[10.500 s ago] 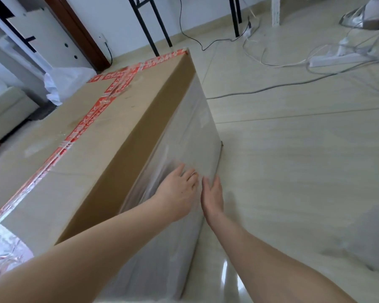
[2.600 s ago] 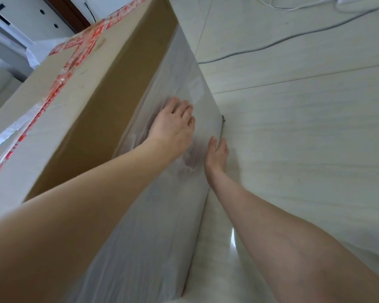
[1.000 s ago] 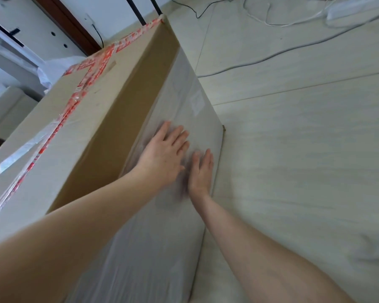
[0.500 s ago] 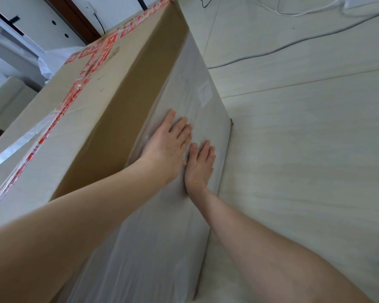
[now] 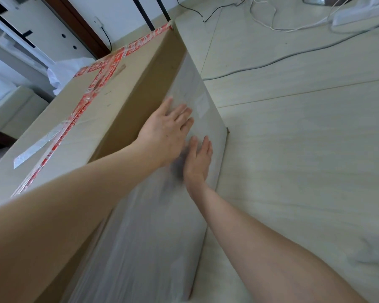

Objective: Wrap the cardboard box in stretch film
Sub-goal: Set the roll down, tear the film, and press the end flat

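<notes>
Left hand (image 5: pixel 165 133) higher, flat on stretch film (image 5: pixel 153 237)

Box (image 5: pixel 127 88): large, cardboard, centre-left of frame, on pale floor (image 5: pixel 304 160). Red tape (image 5: pixel 92 84) crosses its top. Film (image 5: pixel 162 226): cloudy, covers the lower part of the box side, bare cardboard above. Left hand (image 5: pixel 166 132): flat on film, fingers straight, mid-frame. Right hand (image 5: pixel 198 160): flat on film, just below and right of the left. Cables (image 5: pixel 271 60): on floor, upper right.
</notes>
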`<state>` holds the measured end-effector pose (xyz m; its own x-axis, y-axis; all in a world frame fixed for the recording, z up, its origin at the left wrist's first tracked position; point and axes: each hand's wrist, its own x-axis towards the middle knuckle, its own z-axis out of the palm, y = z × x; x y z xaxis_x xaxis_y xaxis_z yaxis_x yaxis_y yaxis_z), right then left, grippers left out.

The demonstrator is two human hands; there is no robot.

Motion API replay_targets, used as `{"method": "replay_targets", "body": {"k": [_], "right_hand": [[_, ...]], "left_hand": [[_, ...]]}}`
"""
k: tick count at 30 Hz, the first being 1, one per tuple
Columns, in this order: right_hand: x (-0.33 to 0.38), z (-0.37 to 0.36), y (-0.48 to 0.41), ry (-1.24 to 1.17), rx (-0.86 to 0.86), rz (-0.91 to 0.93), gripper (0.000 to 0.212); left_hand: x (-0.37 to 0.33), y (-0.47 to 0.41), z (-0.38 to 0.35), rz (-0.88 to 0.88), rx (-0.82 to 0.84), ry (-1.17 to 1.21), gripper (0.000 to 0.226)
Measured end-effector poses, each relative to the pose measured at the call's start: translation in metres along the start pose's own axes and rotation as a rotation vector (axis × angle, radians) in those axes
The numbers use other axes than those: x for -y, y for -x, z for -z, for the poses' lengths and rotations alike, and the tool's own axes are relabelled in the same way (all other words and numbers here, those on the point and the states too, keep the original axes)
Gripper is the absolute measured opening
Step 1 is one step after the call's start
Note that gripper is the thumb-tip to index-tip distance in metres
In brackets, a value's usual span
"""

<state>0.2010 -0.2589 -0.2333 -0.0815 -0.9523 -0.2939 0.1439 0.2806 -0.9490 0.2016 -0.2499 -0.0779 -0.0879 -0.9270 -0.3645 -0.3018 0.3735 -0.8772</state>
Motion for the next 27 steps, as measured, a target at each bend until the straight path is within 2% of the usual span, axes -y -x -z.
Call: {"method": "replay_targets", "body": {"k": [5, 12, 22, 24, 27], "right_hand": [[-0.001, -0.011, 0.014, 0.105, 0.106, 0.043, 0.06], [0.002, -0.02, 0.013, 0.126, 0.09, -0.001, 0.06], [-0.006, -0.013, -0.013, 0.105, 0.099, 0.033, 0.059], [-0.004, -0.009, -0.024, 0.09, 0.108, 0.003, 0.059], [-0.002, -0.002, -0.036, 0.042, 0.026, -0.111, 0.059]], "left_hand": [[-0.014, 0.016, -0.016, -0.055, 0.076, -0.096, 0.067], [-0.011, 0.012, -0.025, -0.055, 0.086, -0.145, 0.067], [-0.012, 0.002, -0.016, -0.039, 0.08, -0.095, 0.067], [-0.01, -0.004, -0.014, -0.002, 0.071, -0.068, 0.064], [-0.005, -0.011, -0.01, 0.061, 0.012, -0.005, 0.057]]}}
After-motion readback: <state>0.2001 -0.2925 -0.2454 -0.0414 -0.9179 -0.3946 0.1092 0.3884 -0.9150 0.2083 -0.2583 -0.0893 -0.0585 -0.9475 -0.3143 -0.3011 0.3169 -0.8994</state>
